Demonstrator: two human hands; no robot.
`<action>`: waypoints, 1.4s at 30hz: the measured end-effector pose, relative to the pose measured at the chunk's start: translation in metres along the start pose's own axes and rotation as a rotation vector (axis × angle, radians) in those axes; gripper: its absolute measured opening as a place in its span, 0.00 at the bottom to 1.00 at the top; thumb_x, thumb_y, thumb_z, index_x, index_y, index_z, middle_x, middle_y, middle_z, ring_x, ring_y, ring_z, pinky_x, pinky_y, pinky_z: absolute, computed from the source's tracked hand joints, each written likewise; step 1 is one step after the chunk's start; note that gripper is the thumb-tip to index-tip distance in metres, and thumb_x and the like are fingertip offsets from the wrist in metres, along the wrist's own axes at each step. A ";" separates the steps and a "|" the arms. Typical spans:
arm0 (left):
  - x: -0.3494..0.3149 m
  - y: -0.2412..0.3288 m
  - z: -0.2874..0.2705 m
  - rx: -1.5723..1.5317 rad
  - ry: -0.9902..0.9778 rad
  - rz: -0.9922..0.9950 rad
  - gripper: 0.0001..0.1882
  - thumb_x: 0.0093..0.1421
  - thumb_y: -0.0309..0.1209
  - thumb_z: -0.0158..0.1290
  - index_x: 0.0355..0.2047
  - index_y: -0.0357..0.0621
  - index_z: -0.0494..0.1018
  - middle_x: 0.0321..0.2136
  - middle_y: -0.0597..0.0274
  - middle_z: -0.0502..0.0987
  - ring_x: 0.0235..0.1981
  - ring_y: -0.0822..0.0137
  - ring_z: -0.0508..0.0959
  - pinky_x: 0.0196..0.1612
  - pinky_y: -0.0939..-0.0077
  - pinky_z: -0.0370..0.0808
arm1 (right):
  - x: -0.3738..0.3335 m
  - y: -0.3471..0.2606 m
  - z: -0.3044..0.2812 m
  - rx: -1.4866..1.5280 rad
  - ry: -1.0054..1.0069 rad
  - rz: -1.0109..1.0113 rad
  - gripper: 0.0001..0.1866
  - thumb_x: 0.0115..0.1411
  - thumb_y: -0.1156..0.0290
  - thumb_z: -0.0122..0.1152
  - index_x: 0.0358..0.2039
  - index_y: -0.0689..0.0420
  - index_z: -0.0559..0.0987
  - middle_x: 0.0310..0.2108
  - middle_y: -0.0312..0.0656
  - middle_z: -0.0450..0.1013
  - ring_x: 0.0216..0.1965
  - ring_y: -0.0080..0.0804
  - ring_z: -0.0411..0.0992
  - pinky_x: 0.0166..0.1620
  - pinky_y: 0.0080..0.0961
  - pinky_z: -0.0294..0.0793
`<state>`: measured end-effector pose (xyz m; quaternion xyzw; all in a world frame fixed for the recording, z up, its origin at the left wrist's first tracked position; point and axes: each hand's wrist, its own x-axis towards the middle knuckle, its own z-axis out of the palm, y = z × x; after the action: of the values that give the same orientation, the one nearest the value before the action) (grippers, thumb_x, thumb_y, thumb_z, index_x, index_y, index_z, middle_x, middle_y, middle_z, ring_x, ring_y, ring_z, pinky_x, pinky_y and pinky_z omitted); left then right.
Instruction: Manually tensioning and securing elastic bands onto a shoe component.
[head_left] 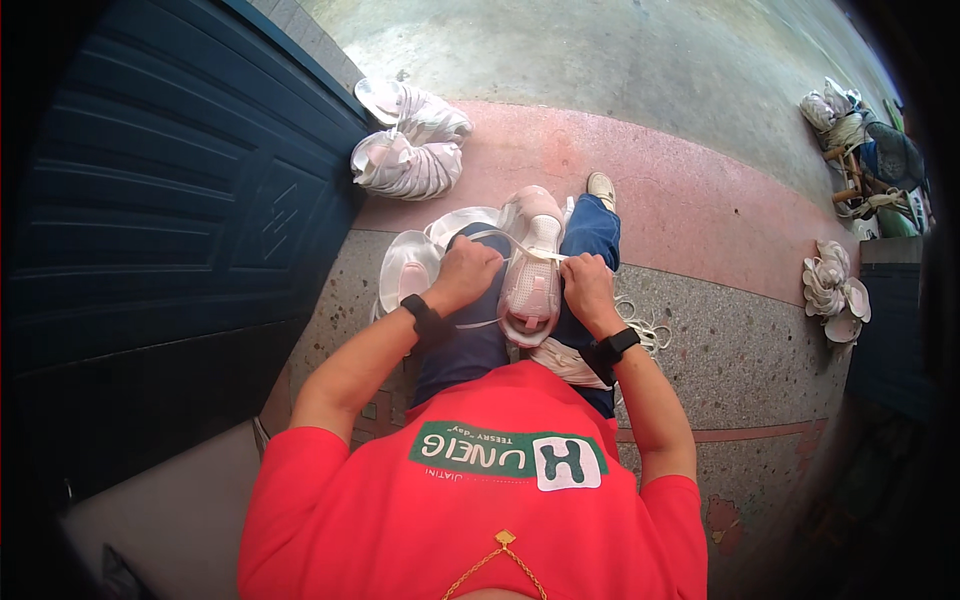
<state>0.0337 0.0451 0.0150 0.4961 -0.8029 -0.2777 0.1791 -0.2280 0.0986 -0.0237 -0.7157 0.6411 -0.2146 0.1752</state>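
A pale pink and white shoe upper (530, 292) lies lengthwise across my lap between my hands. A flat white shoelace (508, 238) loops over it. My left hand (468, 270) is closed beside the upper's left edge, its fingers curled at the lace. At the right edge, my right hand (588, 286) pinches the lace where it comes out across the upper. What sits inside the curled fingertips is partly hidden. More white uppers (408, 268) with pinkish linings rest against my left leg.
Bundled white uppers (410, 165) stand by the dark blue door (170, 180) at left. Loose white laces (648, 330) hang beside my right leg. Another bundle (832, 285) lies on the speckled floor at right, with a cluttered pile (875, 160) beyond it.
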 end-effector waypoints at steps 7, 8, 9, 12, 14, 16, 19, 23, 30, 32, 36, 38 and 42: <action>0.011 0.019 0.010 0.289 -0.061 0.059 0.09 0.62 0.31 0.53 0.27 0.41 0.77 0.30 0.51 0.79 0.37 0.46 0.75 0.42 0.51 0.74 | 0.001 -0.006 -0.005 -0.098 0.049 -0.166 0.05 0.59 0.66 0.64 0.29 0.52 0.82 0.31 0.40 0.74 0.38 0.42 0.71 0.42 0.41 0.66; 0.013 0.020 0.009 0.285 -0.059 0.067 0.08 0.62 0.31 0.53 0.27 0.42 0.77 0.30 0.51 0.79 0.37 0.46 0.75 0.42 0.51 0.74 | 0.000 -0.006 -0.005 -0.071 0.064 -0.117 0.05 0.58 0.65 0.65 0.30 0.52 0.82 0.31 0.40 0.74 0.39 0.42 0.71 0.42 0.41 0.66; 0.015 0.020 0.008 0.280 -0.058 0.075 0.08 0.62 0.31 0.52 0.27 0.42 0.76 0.31 0.51 0.78 0.37 0.46 0.75 0.42 0.51 0.74 | 0.000 -0.007 -0.005 -0.044 0.080 -0.068 0.06 0.58 0.64 0.66 0.30 0.52 0.82 0.31 0.39 0.75 0.39 0.42 0.72 0.42 0.41 0.66; 0.020 0.025 0.005 0.269 -0.059 0.099 0.08 0.61 0.30 0.52 0.28 0.42 0.77 0.32 0.51 0.78 0.38 0.46 0.76 0.42 0.50 0.74 | -0.001 -0.007 -0.006 0.002 0.104 0.062 0.08 0.57 0.62 0.69 0.30 0.52 0.83 0.32 0.39 0.75 0.39 0.42 0.72 0.43 0.41 0.66; 0.021 0.028 0.003 0.285 -0.074 0.107 0.07 0.60 0.30 0.52 0.29 0.41 0.77 0.33 0.51 0.78 0.39 0.47 0.76 0.42 0.50 0.74 | -0.001 -0.008 -0.010 -0.014 0.090 0.073 0.08 0.56 0.62 0.69 0.30 0.51 0.84 0.32 0.39 0.76 0.40 0.42 0.72 0.43 0.42 0.66; 0.022 0.033 0.001 0.320 -0.106 0.108 0.07 0.59 0.29 0.52 0.29 0.41 0.78 0.33 0.52 0.79 0.40 0.47 0.76 0.42 0.50 0.74 | -0.001 -0.010 -0.011 -0.037 0.086 0.060 0.08 0.57 0.62 0.69 0.29 0.51 0.85 0.31 0.39 0.76 0.40 0.42 0.72 0.42 0.42 0.66; 0.030 0.039 -0.003 0.378 -0.227 0.113 0.07 0.58 0.29 0.53 0.30 0.41 0.80 0.34 0.51 0.80 0.42 0.48 0.77 0.43 0.50 0.74 | -0.002 -0.012 -0.012 -0.078 0.064 0.036 0.09 0.57 0.61 0.68 0.28 0.52 0.86 0.30 0.39 0.76 0.40 0.42 0.72 0.43 0.43 0.67; 0.035 0.042 0.005 0.390 -0.277 0.106 0.08 0.59 0.32 0.55 0.31 0.42 0.81 0.34 0.53 0.81 0.43 0.48 0.77 0.43 0.51 0.74 | -0.002 -0.013 -0.011 -0.116 0.033 0.025 0.13 0.59 0.58 0.68 0.28 0.54 0.86 0.29 0.40 0.76 0.39 0.43 0.73 0.44 0.41 0.68; 0.002 0.050 0.013 0.367 0.015 0.078 0.12 0.58 0.39 0.60 0.35 0.45 0.82 0.33 0.57 0.80 0.41 0.53 0.76 0.41 0.54 0.69 | -0.006 -0.019 -0.023 -0.095 -0.174 0.012 0.15 0.63 0.57 0.62 0.33 0.57 0.83 0.37 0.48 0.76 0.44 0.50 0.72 0.47 0.49 0.69; -0.001 0.052 0.013 0.396 -0.001 0.089 0.11 0.58 0.38 0.60 0.37 0.45 0.81 0.33 0.58 0.80 0.41 0.53 0.75 0.40 0.55 0.70 | -0.006 -0.010 -0.020 -0.040 -0.219 0.019 0.13 0.63 0.59 0.62 0.37 0.57 0.83 0.38 0.49 0.75 0.45 0.51 0.71 0.47 0.48 0.68; 0.002 0.038 0.015 0.294 -0.078 0.053 0.10 0.59 0.36 0.60 0.38 0.44 0.81 0.34 0.56 0.80 0.43 0.51 0.75 0.42 0.54 0.73 | -0.002 0.001 -0.017 0.085 -0.232 0.000 0.11 0.63 0.64 0.61 0.40 0.57 0.82 0.38 0.48 0.75 0.44 0.52 0.71 0.47 0.48 0.69; 0.003 0.032 0.013 0.176 -0.084 0.042 0.10 0.60 0.35 0.59 0.38 0.43 0.82 0.35 0.54 0.81 0.44 0.49 0.75 0.44 0.54 0.74 | -0.003 0.005 -0.014 0.129 -0.199 -0.016 0.10 0.63 0.66 0.61 0.40 0.57 0.82 0.38 0.48 0.75 0.43 0.51 0.71 0.46 0.47 0.69; 0.018 0.041 0.004 0.084 -0.073 0.014 0.10 0.60 0.34 0.59 0.36 0.43 0.84 0.34 0.50 0.82 0.42 0.46 0.77 0.48 0.53 0.76 | -0.008 0.013 -0.008 0.237 -0.131 -0.044 0.11 0.61 0.66 0.62 0.41 0.56 0.82 0.38 0.47 0.77 0.45 0.51 0.72 0.46 0.48 0.70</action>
<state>-0.0048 0.0448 0.0375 0.4869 -0.8234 -0.2605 0.1307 -0.2443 0.1054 -0.0243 -0.7163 0.5828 -0.2453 0.2951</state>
